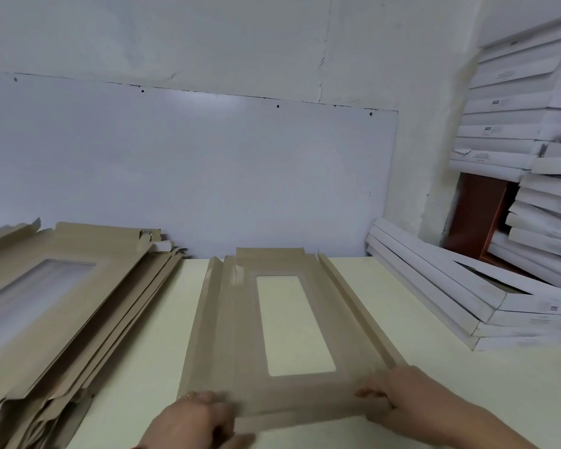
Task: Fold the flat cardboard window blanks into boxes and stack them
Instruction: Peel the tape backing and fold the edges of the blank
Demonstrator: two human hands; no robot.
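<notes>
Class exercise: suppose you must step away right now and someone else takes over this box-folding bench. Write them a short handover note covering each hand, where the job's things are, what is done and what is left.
Left hand: grips the near left corner of the blank.
Right hand: grips its near right corner.
The blank lies on the table, window up, long side flaps partly raised, near flap being folded; not yet a box.
Unfolded blanks are piled at the left.
Finished white boxes are stacked at the right and against the wall.
Left to do: finish this box, stack it, then work through the pile.
</notes>
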